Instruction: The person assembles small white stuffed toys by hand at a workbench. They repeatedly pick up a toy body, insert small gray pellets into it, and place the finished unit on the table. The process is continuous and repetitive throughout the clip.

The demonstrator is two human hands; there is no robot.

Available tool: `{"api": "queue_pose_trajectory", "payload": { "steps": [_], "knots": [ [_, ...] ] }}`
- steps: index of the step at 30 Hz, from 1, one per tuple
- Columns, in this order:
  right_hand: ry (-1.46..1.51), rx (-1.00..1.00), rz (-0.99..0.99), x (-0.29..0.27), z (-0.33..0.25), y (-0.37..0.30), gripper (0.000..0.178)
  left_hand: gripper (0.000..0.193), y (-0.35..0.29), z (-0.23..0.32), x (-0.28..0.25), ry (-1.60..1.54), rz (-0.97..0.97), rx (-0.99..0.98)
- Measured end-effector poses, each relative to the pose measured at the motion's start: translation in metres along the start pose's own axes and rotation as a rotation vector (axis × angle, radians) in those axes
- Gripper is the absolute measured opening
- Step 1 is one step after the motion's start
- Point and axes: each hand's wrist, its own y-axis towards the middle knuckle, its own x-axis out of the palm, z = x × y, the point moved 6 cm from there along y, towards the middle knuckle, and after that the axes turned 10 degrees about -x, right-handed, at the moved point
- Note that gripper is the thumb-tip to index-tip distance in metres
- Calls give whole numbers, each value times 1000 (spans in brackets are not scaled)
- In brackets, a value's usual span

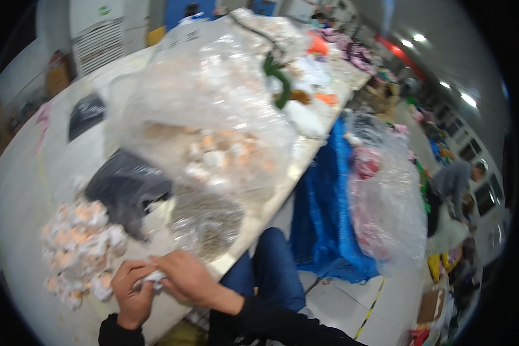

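Observation:
Both hands meet at the near edge of the table around a small white, soft-looking piece [154,278]. My left hand [130,294] pinches it from the left between thumb and fingers. From the right, my right hand [187,278] closes over it, its fingers partly hiding the piece. Just left of the hands lies a heap of small white and peach soft pieces [78,239]. Beyond them is a crumpled black plastic bag [124,181]. A clear bag of small greyish-brown bits [207,222] rests beside it, past my right hand.
A large clear plastic bag [213,92] holding more white and peach pieces covers the table's middle. A smaller black bag [86,115] lies at the far left. Right of the table stand a blue sack [323,213] and a clear bag of pink items [386,190]. A person [451,184] bends over farther right.

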Motion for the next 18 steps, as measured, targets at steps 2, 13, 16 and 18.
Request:
{"api": "queue_pose_trajectory", "payload": {
  "steps": [2,13,16,18],
  "knots": [
    [-46,1,13,-10,-6,0,60,32,-1,4,-1,-7,-29,39],
    [-82,-20,64,-22,-11,6,44,45,-15,32,-4,188,-45,388],
    [-87,-5,58,-22,-10,7,44,44,-15,27,1,147,-43,394],
    [-99,9,85,-22,-11,10,40,43,-12,28,1,165,-54,413]
  ]
}}
